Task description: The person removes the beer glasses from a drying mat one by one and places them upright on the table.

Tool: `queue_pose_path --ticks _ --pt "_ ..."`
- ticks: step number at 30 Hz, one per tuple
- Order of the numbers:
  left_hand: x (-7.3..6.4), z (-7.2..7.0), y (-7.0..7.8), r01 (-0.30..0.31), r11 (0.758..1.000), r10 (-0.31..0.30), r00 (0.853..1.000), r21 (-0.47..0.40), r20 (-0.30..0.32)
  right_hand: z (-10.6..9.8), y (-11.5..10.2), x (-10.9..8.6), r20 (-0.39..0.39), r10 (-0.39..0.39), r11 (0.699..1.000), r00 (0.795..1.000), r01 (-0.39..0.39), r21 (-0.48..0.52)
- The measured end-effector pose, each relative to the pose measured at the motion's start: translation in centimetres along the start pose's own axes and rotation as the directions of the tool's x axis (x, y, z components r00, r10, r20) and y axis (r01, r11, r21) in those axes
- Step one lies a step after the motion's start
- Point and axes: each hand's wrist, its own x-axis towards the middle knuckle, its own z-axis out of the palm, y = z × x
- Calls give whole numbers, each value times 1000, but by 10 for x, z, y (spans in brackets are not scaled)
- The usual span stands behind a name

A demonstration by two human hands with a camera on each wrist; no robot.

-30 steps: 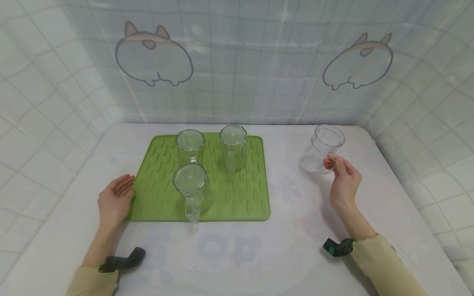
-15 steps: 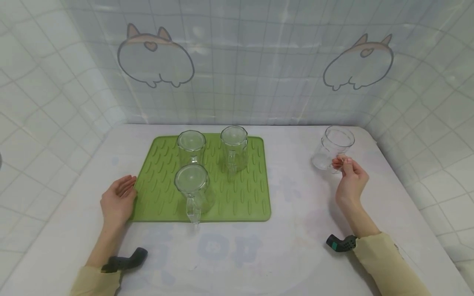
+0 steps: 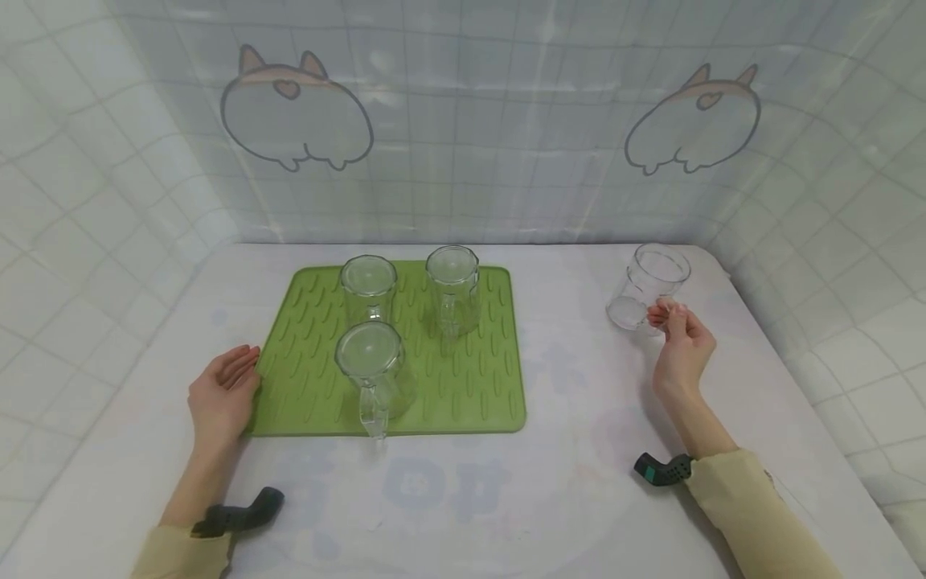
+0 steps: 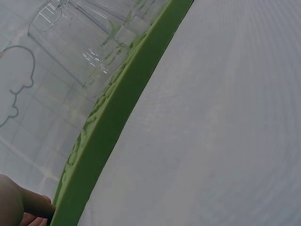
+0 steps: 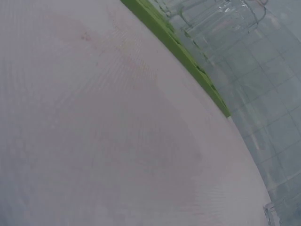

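Note:
At the right of the head view, a clear glass mug (image 3: 649, 277) stands on the white tabletop. My right hand (image 3: 682, 346) pinches its handle between thumb and fingers. My left hand (image 3: 223, 394) rests with loosely bent fingers at the left edge of a green ribbed mat (image 3: 470, 394). In the left wrist view, fingers (image 4: 35, 205) show right at the mat's side. On the mat are three more clear glass mugs: a front one (image 3: 372, 366), a back left one (image 3: 369, 288) and a back right one (image 3: 453, 289). The right wrist view shows no part of the right hand.
The white tabletop (image 3: 564, 498) extends around the mat, with a wide stretch between mat and right mug. A tiled-pattern sheet (image 3: 499, 161) with animal drawings rises behind the table, and similar walls stand at both sides. Dark camera mounts (image 3: 242, 511) sit on the wrists.
My right hand and the glass mug it holds have shifted a little to the right, mostly in the first half second. The left hand stays by the mat, and the other mugs stay put.

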Motion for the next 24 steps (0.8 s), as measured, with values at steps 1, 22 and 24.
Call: queue_pose_path --ticks 1,22,24 --pt "0 0 0 -2 1000 2 1000 -2 0 0 0 0 2 -3 1000 1000 3 -16" --pt "1 -1 -5 -43 999 43 999 -9 15 -2 6 3 45 -3 999 999 5 -40" --pt "0 -1 -5 -48 999 48 999 -16 16 -2 5 3 45 -2 1000 999 2 -11"
